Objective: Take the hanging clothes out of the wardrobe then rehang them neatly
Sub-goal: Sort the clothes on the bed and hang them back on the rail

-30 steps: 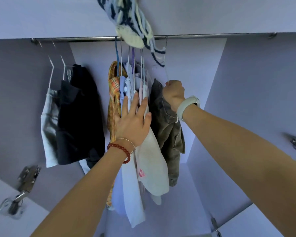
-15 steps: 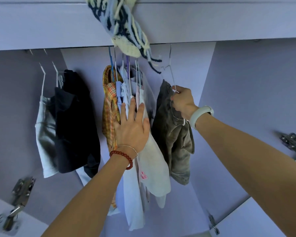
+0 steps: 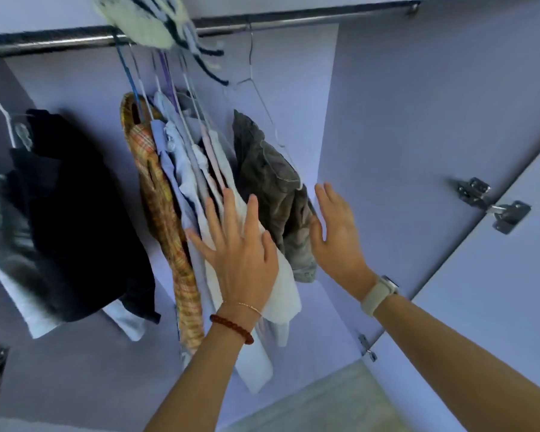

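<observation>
Wardrobe interior, pale lilac panels, seen from below; items listed left to right.

1. Horizontal chrome hanging rail (image 3: pixel 60 42), spanning the top of the compartment.
2. Pale grey-white garment (image 3: pixel 3 244) at the far left, blurred, hanging beside item 3.
3. Bulky black garment (image 3: pixel 75 219), hung on a white hanger, touching item 2.
4. Orange-and-yellow plaid shirt (image 3: pixel 166 219), hanging on a blue hanger, leftmost of the tightly bunched middle group.
5. Cluster of pale blue and white shirts (image 3: pixel 184 169) on thin hangers, pressed against item 4.
6. Cream-and-navy knitted item (image 3: pixel 144 17), draped over the rail above the cluster, tassels dangling.
7. Left hand (image 3: pixel 240 254), red bead bracelet and thin chain at the wrist; fingers straight and spread, palm laid flat against the white shirt at the right of the cluster.
8. Olive-grey cotton garment (image 3: pixel 268 182) on a thin white wire hanger (image 3: pixel 262 98), hooked on the rail just right of the cluster and hanging between the two hands.
9. Right hand (image 3: pixel 337 235), pale band at the wrist; fingers straight and relaxed, holding nothing, just beside the right edge of item 8; contact cannot be told.
10. Metal door hinge (image 3: pixel 493 204) on the right panel, well apart from the clothes.
</observation>
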{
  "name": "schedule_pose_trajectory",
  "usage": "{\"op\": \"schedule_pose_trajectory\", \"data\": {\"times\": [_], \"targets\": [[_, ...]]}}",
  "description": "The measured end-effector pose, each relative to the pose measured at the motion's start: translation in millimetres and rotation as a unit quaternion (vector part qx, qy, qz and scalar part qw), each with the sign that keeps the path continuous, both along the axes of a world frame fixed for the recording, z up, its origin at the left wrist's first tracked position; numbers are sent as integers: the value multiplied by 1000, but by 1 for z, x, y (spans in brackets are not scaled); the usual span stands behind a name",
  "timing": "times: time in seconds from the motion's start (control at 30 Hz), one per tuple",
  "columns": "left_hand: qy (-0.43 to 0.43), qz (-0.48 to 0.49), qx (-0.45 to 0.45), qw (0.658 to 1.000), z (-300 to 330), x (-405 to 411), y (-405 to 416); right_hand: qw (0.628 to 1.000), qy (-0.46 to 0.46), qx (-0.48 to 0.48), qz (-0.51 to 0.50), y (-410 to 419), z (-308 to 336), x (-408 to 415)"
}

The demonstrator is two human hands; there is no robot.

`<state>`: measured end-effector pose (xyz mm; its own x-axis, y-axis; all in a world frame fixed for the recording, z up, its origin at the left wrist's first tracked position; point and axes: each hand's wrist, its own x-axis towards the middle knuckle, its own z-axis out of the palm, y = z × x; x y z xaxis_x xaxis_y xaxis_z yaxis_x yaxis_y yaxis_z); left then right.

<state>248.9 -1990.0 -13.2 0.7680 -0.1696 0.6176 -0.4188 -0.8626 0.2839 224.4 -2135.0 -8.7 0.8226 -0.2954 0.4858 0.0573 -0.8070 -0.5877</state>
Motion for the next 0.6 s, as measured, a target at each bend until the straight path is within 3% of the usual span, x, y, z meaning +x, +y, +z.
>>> {"op": "schedule_pose_trajectory", "data": {"times": [0.1,0.23,0.43,0.6], "targets": [[66,-56,-12,996,-38,-42,-30,995,66,-38,-63,-29,-45,-58],[178,-176,61,966,-92,-103,-71,973,178,-9,-146,-65,-98,-155],[268,-365,183,873,-139,-223,-137,906,267,112,-308,-94,-148,-353],[275,-515,273,765,-151,-375,-203,809,301,207,-460,-94,-167,-547]]}}
